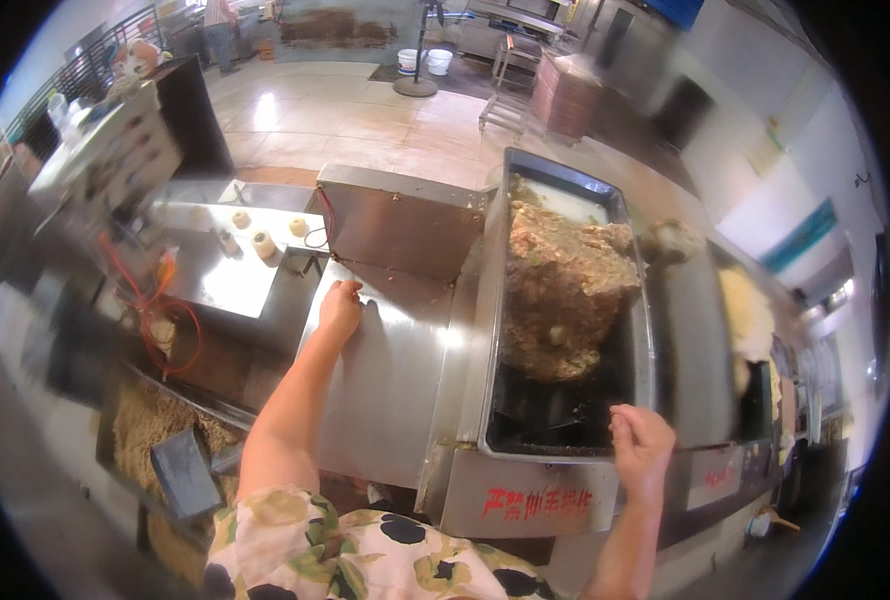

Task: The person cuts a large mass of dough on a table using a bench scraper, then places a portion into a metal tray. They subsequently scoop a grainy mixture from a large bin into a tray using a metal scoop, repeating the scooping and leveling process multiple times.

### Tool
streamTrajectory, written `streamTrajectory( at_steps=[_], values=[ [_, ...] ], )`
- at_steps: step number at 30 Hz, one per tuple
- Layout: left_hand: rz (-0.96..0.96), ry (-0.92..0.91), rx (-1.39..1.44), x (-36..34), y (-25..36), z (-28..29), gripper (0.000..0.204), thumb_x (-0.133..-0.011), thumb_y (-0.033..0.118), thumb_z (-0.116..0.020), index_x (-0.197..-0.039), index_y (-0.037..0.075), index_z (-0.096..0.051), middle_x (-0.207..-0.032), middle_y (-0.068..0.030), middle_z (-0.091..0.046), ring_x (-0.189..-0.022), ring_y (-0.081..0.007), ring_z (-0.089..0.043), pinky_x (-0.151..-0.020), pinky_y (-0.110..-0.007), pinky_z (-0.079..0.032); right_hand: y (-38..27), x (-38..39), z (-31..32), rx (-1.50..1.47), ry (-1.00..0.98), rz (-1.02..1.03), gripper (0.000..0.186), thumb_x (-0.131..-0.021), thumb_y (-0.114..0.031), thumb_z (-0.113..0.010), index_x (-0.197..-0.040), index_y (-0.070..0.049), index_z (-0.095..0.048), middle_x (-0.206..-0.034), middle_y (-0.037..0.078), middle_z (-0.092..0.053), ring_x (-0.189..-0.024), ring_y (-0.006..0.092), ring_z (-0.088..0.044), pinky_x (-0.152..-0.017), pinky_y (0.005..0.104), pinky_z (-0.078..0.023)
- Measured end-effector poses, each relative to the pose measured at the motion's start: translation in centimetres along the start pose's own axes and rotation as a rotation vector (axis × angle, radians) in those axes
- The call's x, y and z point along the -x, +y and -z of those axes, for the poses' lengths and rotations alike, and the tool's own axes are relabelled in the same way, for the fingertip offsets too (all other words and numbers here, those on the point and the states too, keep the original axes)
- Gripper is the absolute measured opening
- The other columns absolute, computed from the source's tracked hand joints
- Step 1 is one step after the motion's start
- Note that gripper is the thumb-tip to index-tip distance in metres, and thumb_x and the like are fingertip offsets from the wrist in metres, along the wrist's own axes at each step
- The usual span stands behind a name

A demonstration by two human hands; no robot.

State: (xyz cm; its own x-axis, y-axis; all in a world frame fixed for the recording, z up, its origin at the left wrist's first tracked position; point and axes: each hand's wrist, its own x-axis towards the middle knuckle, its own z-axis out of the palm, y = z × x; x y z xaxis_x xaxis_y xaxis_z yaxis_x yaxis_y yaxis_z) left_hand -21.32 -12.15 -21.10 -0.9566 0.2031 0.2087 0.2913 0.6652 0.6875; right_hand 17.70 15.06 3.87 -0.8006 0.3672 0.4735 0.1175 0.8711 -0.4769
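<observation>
My left hand (342,308) is closed at the far left part of a shiny steel cover (390,400), and its curled fingers hide whatever they may hold. Behind it stands a raised steel panel (405,225). My right hand (645,442) is closed, fingertips together, over the near right corner of a deep dark tray (493,400). Whether anything sits in its pinch is hidden. In the tray rests a big lumpy mass of brownish, minced-looking filling (570,285), heaped toward the middle and far part.
Left, small pale dough-like pieces (264,244) stand on a steel worktop (205,285) near a red cord (147,320). A grey scoop (185,472) lies in a bin of brown crumbly material (135,425). Right, pale dough (748,315) lies beyond the machine. Far off stands a person (220,30).
</observation>
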Motion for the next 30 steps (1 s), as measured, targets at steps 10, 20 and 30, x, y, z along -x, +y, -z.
streamTrajectory(
  at_steps=[10, 20, 30],
  values=[
    [-0.296, -0.172, -0.15, -1.7, 6.0, -9.3, 0.036, -0.074, 0.032, -0.074, -0.097, 0.007, -0.064, -0.108, -0.0158, -0.056, -0.102, -0.0364, -0.057, -0.086, -0.048, -0.05, 0.2, -0.2, 0.1, 0.054, -0.018, 0.003, 0.007, -0.078, 0.0, -0.066, -0.084, -0.003, -0.066, -0.069, 0.012, -0.061, -0.06, 0.0296, -0.058, -0.058, 0.0366, -0.044],
    [-0.048, 0.161, -0.248, -0.4, 12.3, -14.0, 0.037, -0.074, 0.04, -0.073, -0.09, 0.008, -0.063, -0.101, -0.0108, -0.057, -0.098, -0.0315, -0.055, -0.08, -0.045, -0.046, -0.1, -0.2, 0.6, 0.131, -0.021, 0.043, 0.004, -0.079, -0.005, -0.066, -0.083, -0.005, -0.066, -0.066, 0.011, -0.058, -0.059, 0.0305, -0.056, -0.056, 0.0389, -0.042],
    [-0.056, 0.114, -0.274, -0.4, 12.0, -13.2, 0.02, -0.079, 0.028, -0.062, -0.084, 0.01, -0.066, -0.097, -0.0086, -0.059, -0.095, -0.0293, -0.057, -0.078, -0.045, -0.047, -1.5, -0.5, 0.4, 0.053, 0.0, 0.004, 0.008, -0.079, 0.001, -0.063, -0.085, -0.001, -0.068, -0.067, 0.009, -0.063, -0.06, 0.0219, -0.06, -0.057, 0.0312, -0.046]
  ],
)
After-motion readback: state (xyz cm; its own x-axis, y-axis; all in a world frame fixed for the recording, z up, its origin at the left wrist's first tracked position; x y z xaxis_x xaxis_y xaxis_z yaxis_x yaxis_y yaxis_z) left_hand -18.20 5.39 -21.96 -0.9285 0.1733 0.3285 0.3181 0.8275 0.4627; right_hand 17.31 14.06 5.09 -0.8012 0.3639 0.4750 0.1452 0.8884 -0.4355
